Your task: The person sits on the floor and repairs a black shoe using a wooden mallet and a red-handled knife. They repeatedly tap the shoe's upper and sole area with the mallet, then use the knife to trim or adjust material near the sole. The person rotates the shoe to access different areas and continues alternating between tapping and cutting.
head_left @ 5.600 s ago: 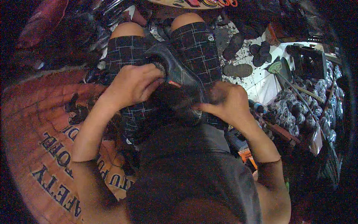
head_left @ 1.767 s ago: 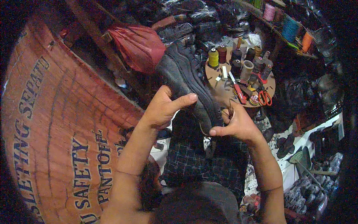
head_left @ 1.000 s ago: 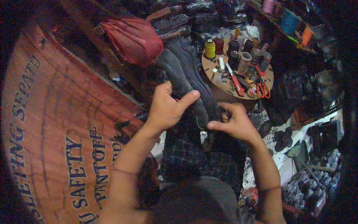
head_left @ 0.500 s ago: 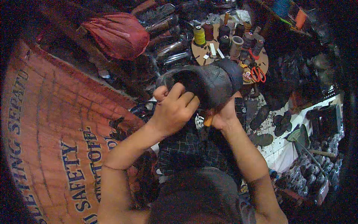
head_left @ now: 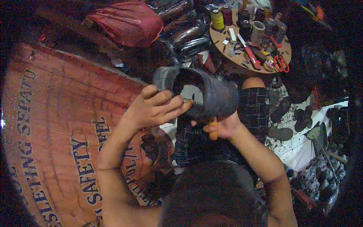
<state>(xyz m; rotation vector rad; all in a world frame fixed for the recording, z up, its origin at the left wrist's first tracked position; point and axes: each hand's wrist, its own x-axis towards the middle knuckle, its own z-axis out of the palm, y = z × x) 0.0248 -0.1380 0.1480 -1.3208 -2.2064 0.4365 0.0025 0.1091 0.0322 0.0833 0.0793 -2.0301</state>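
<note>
A dark shoe (head_left: pixel 223 96) is tilted in front of me, its opening toward me, with a pale insole (head_left: pixel 191 94) showing inside. My left hand (head_left: pixel 159 108) is at the near left rim of that opening, its fingers apart; whether it pinches a thread cannot be seen. Under the shoe's right part, my right hand (head_left: pixel 228 126) closes around an orange handle (head_left: pixel 213 130) and also supports the shoe. The working end of that handled tool is hidden.
A round board (head_left: pixel 223 39) beyond the shoe carries thread spools, a red-handled knife (head_left: pixel 251 55) and orange-handled scissors (head_left: pixel 281 63). A printed orange banner (head_left: pixel 72 132) stretches along the left. Sandals (head_left: pixel 280 132) and wrapped goods (head_left: pixel 314 176) lie at right.
My left hand has drawn back from inside the shoe toward the left, its fingers spreading. The shoe has turned so its insole shows. My whole view has shifted a little.
</note>
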